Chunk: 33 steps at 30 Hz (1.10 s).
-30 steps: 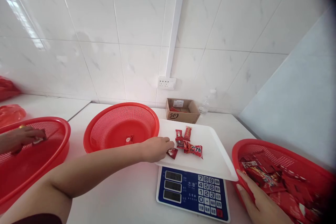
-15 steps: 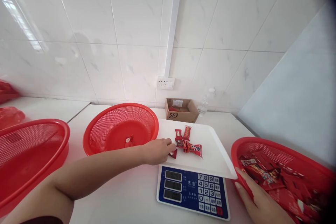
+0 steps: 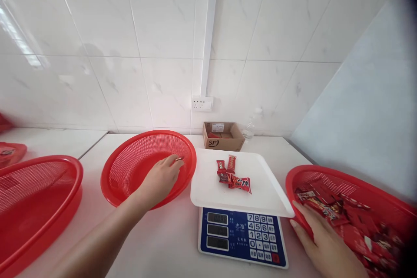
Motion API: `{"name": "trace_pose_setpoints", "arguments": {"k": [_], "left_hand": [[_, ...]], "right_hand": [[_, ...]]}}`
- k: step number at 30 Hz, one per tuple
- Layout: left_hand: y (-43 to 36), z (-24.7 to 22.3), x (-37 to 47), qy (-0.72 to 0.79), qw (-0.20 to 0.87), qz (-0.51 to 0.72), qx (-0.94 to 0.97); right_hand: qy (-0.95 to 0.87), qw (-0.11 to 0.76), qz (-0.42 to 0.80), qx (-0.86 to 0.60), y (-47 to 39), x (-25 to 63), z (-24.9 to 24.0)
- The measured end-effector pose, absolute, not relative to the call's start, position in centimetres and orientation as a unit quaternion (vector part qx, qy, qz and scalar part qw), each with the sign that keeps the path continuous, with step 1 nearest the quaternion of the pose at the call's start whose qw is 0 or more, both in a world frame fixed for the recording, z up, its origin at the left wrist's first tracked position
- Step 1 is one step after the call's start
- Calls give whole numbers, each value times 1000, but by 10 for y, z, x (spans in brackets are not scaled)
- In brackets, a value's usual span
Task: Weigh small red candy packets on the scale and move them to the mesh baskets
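Observation:
My left hand point(image 3: 164, 178) is over the middle red basket point(image 3: 114, 169), fingers pinched. A sliver of a small wrapped candy point(image 3: 179, 159) shows at the fingertips; the hand covers part of the basket's floor. Several red-wrapped snacks, among them a larger packet point(image 3: 241, 183) and a narrow one point(image 3: 231, 164), lie grouped on the white tray point(image 3: 208, 195) of the digital scale point(image 3: 243, 236). At the right, my right hand point(image 3: 325, 241) grips the near-left rim of another red basket point(image 3: 301, 173), which holds many red packets point(image 3: 355, 230).
An open cardboard box point(image 3: 224, 142) and a clear plastic bottle point(image 3: 252, 125) stand behind the scale by the tiled wall. A third red basket point(image 3: 76, 178) is at the left, with a red bag point(image 3: 13, 153) behind it. A socket point(image 3: 202, 103) is on the wall.
My left hand has moved left from the scale tray to over the middle basket. The small red packet beneath its fingers is gone from the tray. My right hand stays on the right basket's rim.

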<state>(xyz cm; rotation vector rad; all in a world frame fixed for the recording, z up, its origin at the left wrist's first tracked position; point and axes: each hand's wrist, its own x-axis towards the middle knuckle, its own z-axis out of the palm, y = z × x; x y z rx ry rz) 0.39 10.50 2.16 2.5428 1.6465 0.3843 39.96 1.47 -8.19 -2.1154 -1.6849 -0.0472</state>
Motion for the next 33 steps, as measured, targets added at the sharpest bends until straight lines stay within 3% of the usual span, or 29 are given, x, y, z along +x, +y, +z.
{"name": "trace_pose_setpoints", "arguments": {"k": [3, 5, 10, 15, 17, 19, 21, 24, 26, 29, 33], "left_hand": [[93, 20, 0, 540, 136, 135, 820], [87, 15, 4, 527, 181, 121, 822], [84, 2, 17, 504, 188, 80, 839], [80, 4, 16, 498, 167, 60, 849], [78, 6, 16, 495, 158, 42, 853], [76, 7, 17, 494, 144, 30, 857], [74, 7, 19, 495, 128, 25, 859], [73, 5, 21, 497, 109, 13, 861], [73, 5, 20, 492, 98, -4, 865], [75, 4, 17, 483, 93, -20, 870], [77, 1, 14, 475, 93, -10, 875]], "right_hand": [[-628, 242, -76, -735, 28, 374, -65], [-676, 244, -41, -694, 42, 349, -52], [-756, 168, 15, -633, 77, 301, -39], [-722, 124, 40, -680, 91, 301, -34], [-685, 155, 56, -710, 93, 298, -23], [-661, 242, 106, -703, 95, 283, -6], [-664, 351, 202, -628, 97, 261, 12], [-708, 386, 282, -519, 102, 230, 28], [-735, 355, 232, -529, 106, 220, 25], [-753, 243, 139, -595, 112, 221, 3], [-744, 181, 137, -628, 115, 233, -27]]}}
